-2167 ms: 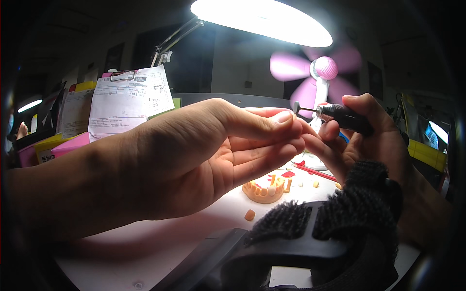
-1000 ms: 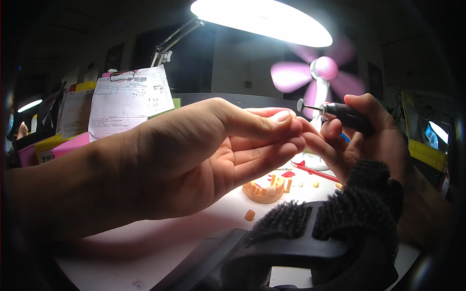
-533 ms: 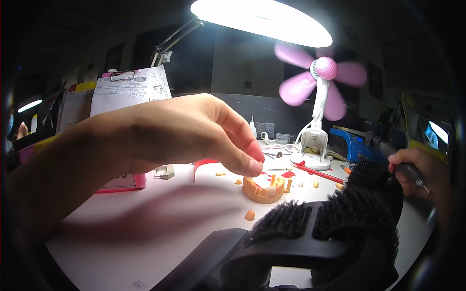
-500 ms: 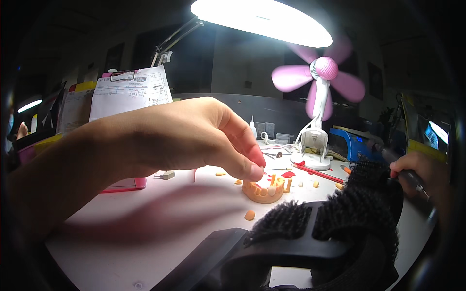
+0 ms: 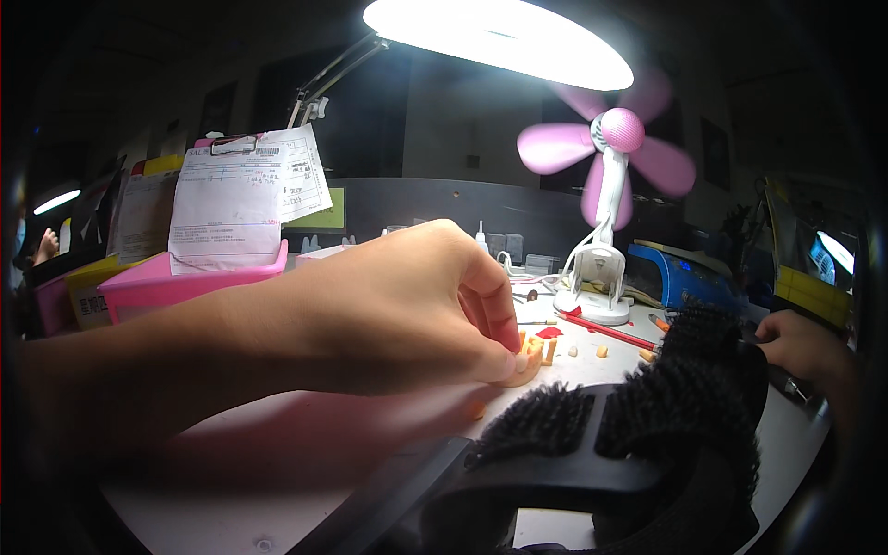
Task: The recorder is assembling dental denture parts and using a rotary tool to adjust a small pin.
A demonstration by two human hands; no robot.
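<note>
My left hand point(image 5: 435, 319) reaches over the table from the left. Its thumb and fingers close at a small dental model point(image 5: 529, 368), a tan arch of teeth, and cover most of it. The model's right side shows past the thumb, with small tan posts standing up. Over at the right edge, my right hand point(image 5: 807, 350) is low and dim, its fingertips hidden behind black bristles point(image 5: 708, 356). A thin metal tool end point(image 5: 794, 388) shows just under that hand; whether it is held is hidden.
A black bristled frame point(image 5: 592, 472) fills the lower foreground. Small tooth-coloured pieces point(image 5: 602, 351) and a red pencil point(image 5: 601, 330) lie beyond the model. Behind stand a pink fan point(image 5: 622, 129) and a blue holder point(image 5: 680, 277). A pink tray point(image 5: 199, 289) with papers is at left, under a bright lamp point(image 5: 499, 37).
My left hand has come down and slightly right onto the dental model. My right hand has shifted; the dark handpiece it held no longer shows in its fingers.
</note>
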